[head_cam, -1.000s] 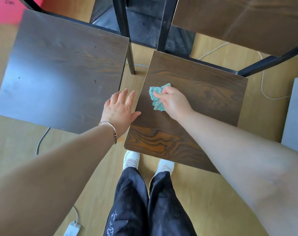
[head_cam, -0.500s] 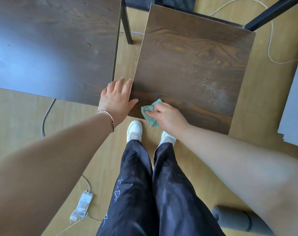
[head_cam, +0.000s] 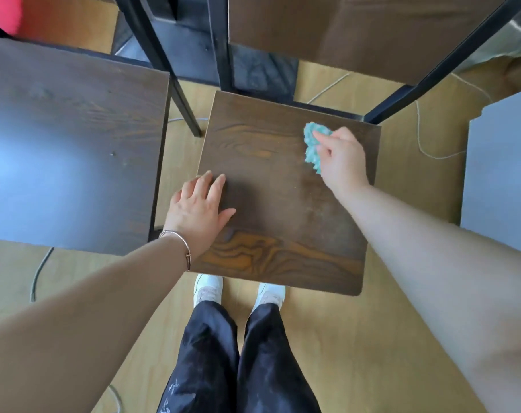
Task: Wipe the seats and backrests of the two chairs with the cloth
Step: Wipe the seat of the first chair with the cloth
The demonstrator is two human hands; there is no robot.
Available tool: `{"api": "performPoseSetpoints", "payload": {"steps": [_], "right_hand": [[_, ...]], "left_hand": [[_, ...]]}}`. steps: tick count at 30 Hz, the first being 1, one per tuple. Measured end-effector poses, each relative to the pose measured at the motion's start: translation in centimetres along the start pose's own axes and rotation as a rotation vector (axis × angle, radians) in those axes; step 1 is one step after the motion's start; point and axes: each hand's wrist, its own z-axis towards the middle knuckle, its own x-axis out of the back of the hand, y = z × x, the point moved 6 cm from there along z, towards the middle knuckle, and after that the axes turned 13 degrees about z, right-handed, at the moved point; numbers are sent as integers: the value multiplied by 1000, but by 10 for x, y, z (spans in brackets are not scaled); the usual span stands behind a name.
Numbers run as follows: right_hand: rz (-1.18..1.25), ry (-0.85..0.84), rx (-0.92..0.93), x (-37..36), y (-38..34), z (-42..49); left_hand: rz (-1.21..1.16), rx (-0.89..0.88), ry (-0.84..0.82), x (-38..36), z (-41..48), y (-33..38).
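Note:
Two dark wooden chairs stand side by side below me. On the right chair's seat (head_cam: pixel 283 204), my right hand (head_cam: pixel 341 159) grips a crumpled teal cloth (head_cam: pixel 313 144) and presses it near the seat's far right corner. My left hand (head_cam: pixel 198 208) rests flat with straight fingers on the same seat's left edge. The left chair's seat (head_cam: pixel 71 150) lies beside it, untouched. The right chair's backrest (head_cam: pixel 342 28) rises at the top of the view, held by black metal posts.
A pale wooden floor with thin cables (head_cam: pixel 426 144) runs around the chairs. A grey panel (head_cam: pixel 500 174) stands at the right edge. A pink object (head_cam: pixel 3 10) shows at the top left. My legs and white shoes (head_cam: pixel 208 290) are just in front of the right seat.
My right hand has carried the cloth from the seat's near left edge to its far right corner. My left hand stays on the seat's left edge.

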Motion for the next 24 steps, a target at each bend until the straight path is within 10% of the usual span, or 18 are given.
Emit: {"api": "performPoseSetpoints", "payload": {"steps": [8, 24], "right_hand": [[119, 40, -163, 0, 6, 84], [-193, -483, 37, -81, 31, -68]], "left_hand": [[-3, -34, 63, 16, 54, 30], [18, -20, -73, -3, 17, 17]]}}
